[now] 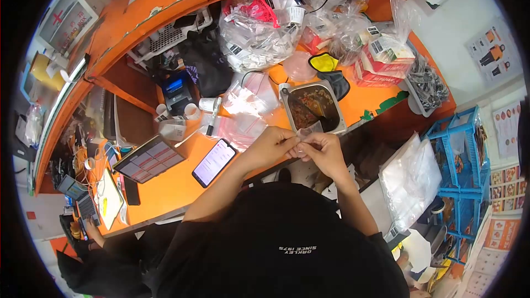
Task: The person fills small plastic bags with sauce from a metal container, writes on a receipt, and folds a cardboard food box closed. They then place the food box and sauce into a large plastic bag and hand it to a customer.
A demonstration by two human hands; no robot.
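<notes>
My left hand (275, 146) and my right hand (324, 153) meet at the desk's front edge, fingers pinched together. Between their fingertips is a small clear plastic bag (313, 129), thin and partly covered by the fingers. Just beyond it stands a steel food pan (340, 111) holding a reddish-brown chunky sauce (309, 102), with a dark utensil (320, 117) resting in it. Flat clear plastic bags (243, 127) lie left of my left hand. A phone (214, 163) with its screen lit lies near my left forearm.
A tablet (149, 160) stands at the left of the orange desk (160, 196). Stuffed plastic bags (256, 41) and red-and-white boxes (382, 66) line the back. Blue racks (458, 165) rise at right. A co-worker's hand (95, 233) is by a laptop (87, 208).
</notes>
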